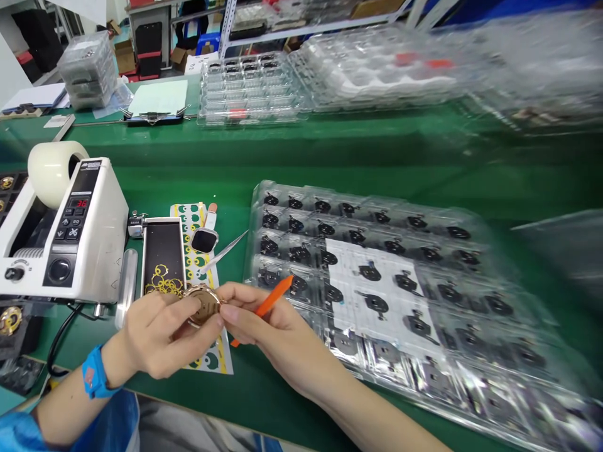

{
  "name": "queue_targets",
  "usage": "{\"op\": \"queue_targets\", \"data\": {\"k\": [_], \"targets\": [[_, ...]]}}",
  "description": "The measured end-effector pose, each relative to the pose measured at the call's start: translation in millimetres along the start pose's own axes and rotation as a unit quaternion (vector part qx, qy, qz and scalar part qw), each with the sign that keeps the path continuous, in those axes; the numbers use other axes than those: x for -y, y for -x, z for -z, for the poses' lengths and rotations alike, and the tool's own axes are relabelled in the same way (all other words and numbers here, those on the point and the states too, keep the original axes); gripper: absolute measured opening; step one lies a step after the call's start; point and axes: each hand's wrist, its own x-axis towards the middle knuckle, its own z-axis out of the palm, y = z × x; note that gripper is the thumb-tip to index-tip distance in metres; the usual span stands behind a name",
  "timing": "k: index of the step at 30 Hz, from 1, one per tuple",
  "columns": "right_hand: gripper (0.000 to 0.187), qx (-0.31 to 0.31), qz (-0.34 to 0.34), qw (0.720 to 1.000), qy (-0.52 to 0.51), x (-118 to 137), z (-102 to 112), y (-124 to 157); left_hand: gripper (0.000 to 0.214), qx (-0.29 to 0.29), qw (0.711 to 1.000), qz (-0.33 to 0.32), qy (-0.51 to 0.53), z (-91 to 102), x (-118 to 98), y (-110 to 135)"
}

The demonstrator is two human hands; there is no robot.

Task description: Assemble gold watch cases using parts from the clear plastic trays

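Note:
My left hand (153, 333) is closed around a round rose-gold watch case (207, 304), its flat disc face tilted up. Touching the right edge of the case are the fingertips of my right hand (264, 317). A flat, pointed orange plastic stick (276, 296) is also gripped in the right hand, its tip pointing up and to the right. Just behind the left hand sits a narrow black-floored tray (162, 242) with several yellow ring-shaped pieces (164, 279) in it. A sheet of yellow-and-white stickers (221, 358) lies partly under the hands.
A white tape dispenser (108, 232) stands at left. Beyond the hands are a square-faced smartwatch (204, 240) and tweezers (227, 251). Large clear blister trays (301, 216) of black round parts fill the right side. More clear trays (249, 94) and a clipboard (157, 100) occupy the raised ledge.

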Motion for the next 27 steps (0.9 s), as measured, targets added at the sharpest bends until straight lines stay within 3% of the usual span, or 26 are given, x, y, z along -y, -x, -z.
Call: {"op": "queue_targets", "data": {"k": [7, 12, 20, 27], "targets": [[0.036, -0.003, 0.016, 1.000, 0.011, 6, 1, 4, 0.016, -0.019, 0.999, -0.002, 0.043, -1.9, -1, 3], [0.037, 0.002, 0.007, 0.999, 0.038, 8, 1, 3, 0.020, -0.022, 0.998, 0.034, 0.044, -3.4, -3, 7], [0.033, -0.041, 0.030, 0.991, 0.125, 4, 4, 5, 0.016, -0.038, 0.996, 0.057, 0.057, -8.6, -3, 9], [0.042, -0.027, 0.021, 0.995, 0.089, 2, 3, 1, 0.013, -0.044, 0.992, 0.091, 0.074, -10.5, -7, 18]]}}
